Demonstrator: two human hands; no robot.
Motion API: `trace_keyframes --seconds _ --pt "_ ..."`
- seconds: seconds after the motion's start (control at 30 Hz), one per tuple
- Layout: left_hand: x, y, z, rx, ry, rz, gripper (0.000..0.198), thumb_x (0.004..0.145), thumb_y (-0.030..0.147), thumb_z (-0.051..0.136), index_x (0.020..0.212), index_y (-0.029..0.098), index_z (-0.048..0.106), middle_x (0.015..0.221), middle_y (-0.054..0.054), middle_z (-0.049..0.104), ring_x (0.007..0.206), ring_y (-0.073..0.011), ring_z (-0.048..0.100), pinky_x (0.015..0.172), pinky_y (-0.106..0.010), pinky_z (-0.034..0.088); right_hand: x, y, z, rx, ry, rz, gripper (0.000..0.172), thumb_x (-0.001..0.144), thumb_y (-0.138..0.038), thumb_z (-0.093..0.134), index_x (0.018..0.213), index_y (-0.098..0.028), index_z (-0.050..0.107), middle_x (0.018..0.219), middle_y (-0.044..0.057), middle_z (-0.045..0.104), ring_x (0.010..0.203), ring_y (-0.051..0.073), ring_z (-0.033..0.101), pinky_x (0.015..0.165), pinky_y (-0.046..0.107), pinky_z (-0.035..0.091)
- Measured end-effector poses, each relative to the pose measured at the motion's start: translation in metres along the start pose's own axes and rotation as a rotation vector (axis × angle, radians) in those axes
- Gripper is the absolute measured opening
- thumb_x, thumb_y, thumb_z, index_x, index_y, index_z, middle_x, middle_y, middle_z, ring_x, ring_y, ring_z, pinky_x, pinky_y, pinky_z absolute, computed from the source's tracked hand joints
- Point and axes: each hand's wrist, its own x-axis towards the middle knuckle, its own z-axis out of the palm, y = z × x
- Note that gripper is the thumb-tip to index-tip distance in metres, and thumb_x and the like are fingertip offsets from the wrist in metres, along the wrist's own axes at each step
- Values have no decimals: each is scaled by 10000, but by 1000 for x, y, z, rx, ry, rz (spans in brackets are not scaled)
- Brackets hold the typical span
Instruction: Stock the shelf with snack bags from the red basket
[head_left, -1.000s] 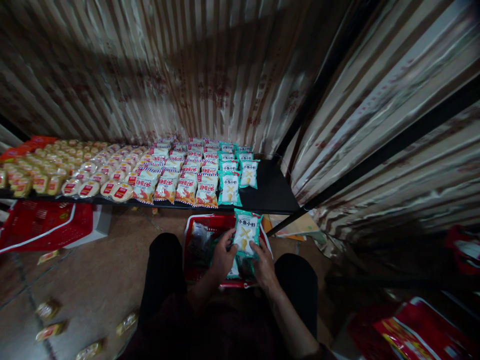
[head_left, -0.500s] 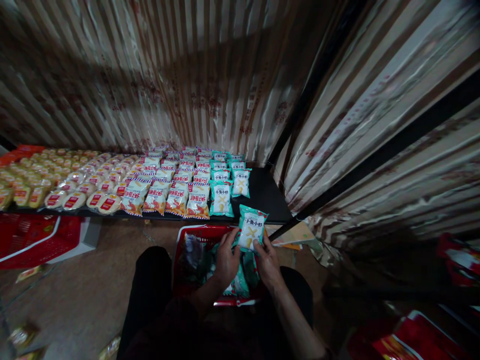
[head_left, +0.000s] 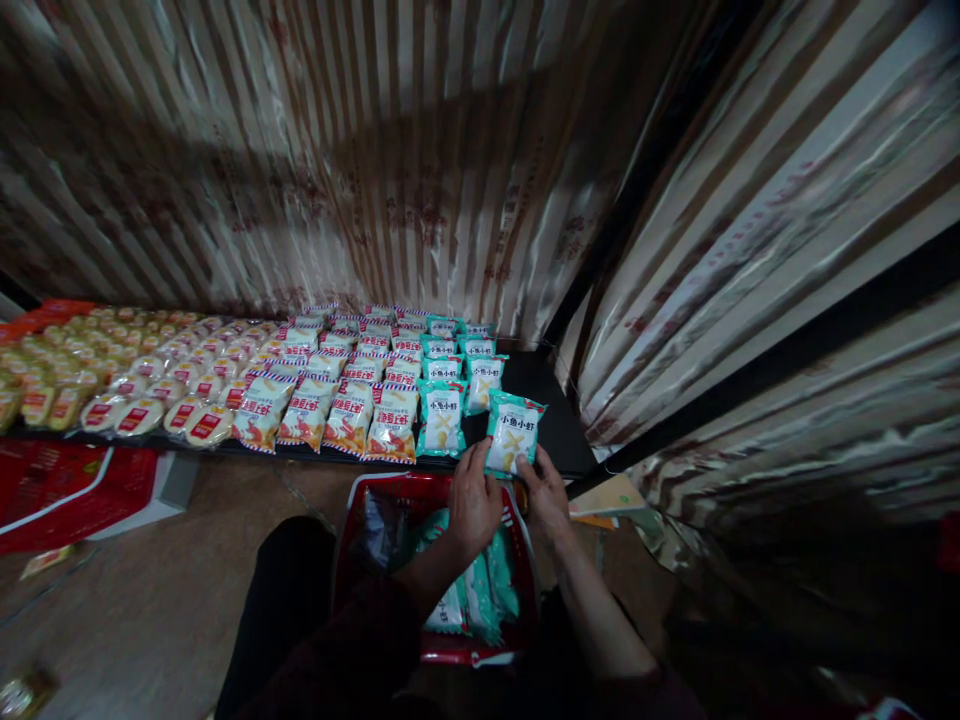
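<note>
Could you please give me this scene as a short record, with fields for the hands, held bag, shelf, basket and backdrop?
Left hand: at the lower left of the held bag
Right hand: at its lower right
Held bag: teal and white, print side showing; contact with shelf unclear
Shelf: black; from left, orange packs, yellow packs, round packs, striped-edged bags, teal bags
Basket: red, below the shelf, teal packets inside
Backdrop: striped curtain
</note>
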Motion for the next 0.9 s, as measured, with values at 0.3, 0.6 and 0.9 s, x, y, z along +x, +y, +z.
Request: trace_keyframes --seconds 0.3,0.6,0.9 --pt "30 -2 11 70 24 3 629 770 38 433 1394 111 425 1392 -137 514 1302 -220 467 1136 -371 350 50 13 -2 -82 -51 -71 734 681 -539 720 1315 -220 536 1228 84 658 1053 289 631 908 438 516" --pt "42 -10 20 122 26 34 620 776 58 416 1394 24 408 1402 -186 488 1315 -248 447 1133 -380 349 66 17 0 -162 -71 -100 742 707 -572 681 1333 -209 518 1247 96 645 1073 287 624 960 454 488" --pt "47 -13 27 161 73 74 612 760 55 421 1371 44 446 1425 -178 465 1346 -241 409 1145 -383 329 73 14 5 -379 -81 -163 738 746 -624 593 1331 -181 516 1254 123 634 1120 301 593 1002 473 442"
